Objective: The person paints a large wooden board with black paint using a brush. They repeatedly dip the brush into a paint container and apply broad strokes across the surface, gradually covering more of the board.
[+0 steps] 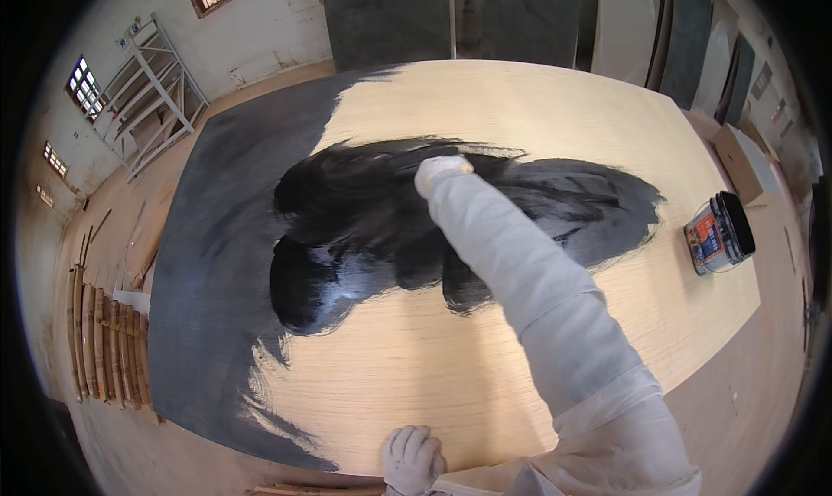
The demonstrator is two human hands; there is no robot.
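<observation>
From my remote station, the right hand [442,174], in a pale work glove, sits at the end of an outstretched white sleeve [537,279] over the wet black paint patch [364,227]. It is curled closed, but the sleeve and glove hide whatever it grips; I cannot make out a tool. The left hand [412,458], also gloved, rests with fingers loosely together and bent over the near edge of the large pale plywood panel [485,366]. Its wrist is cut off by the lower frame edge.

The panel lies flat and fills most of the view. Its left portion carries a matt dark grey coat [208,262]; the glossy black patch spreads across the middle, with streaked edges. The right and near areas remain bare wood.

A black paint can with an orange label [719,233] lies tilted just beside the panel's right edge. A white-painted frame rack [152,89] leans at the far left wall. Bamboo-coloured slats [108,340] lie on the floor at left. Dark upright panels [390,15] stand beyond.
</observation>
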